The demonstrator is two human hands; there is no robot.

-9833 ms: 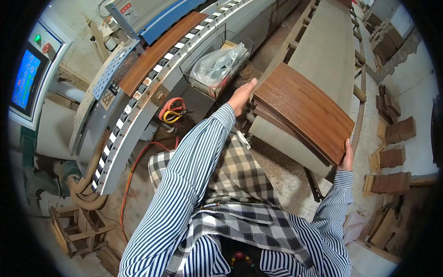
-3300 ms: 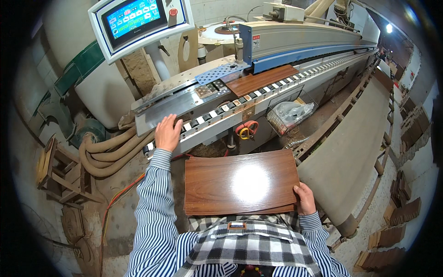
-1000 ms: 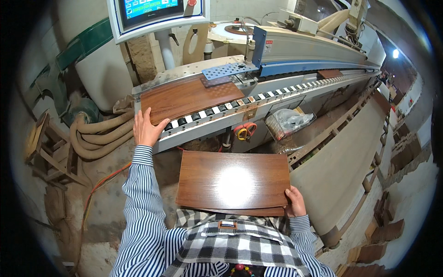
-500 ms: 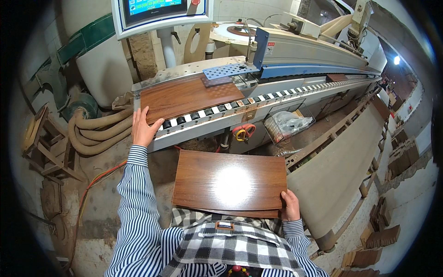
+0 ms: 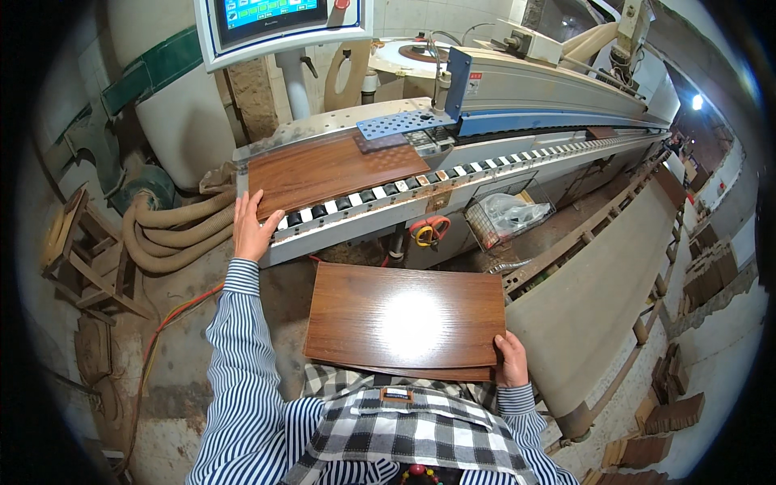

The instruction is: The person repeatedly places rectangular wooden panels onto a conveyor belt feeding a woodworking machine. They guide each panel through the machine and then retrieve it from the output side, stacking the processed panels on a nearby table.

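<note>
A brown wood-grain board (image 5: 323, 174) lies flat on the feed end of a long machine, its far right corner beneath a blue perforated plate (image 5: 404, 124). My left hand (image 5: 255, 229) rests at the board's near left end, fingers stretched and thumb spread wide. In front of my body, at least two more brown boards (image 5: 364, 311) lie stacked, the upper one reflecting a bright glare. My right hand (image 5: 511, 360) grips their right edge, with the thumb on top and the other fingers mostly hidden underneath.
A roller track (image 5: 477, 167) runs along the machine to the far right. Above it hangs a control screen (image 5: 271, 16). Ribbed hoses (image 5: 174, 234) and a wooden stool (image 5: 93, 250) stand left. A wire basket (image 5: 508, 217) hangs below; a wide pale belt (image 5: 590, 307) stretches along the right.
</note>
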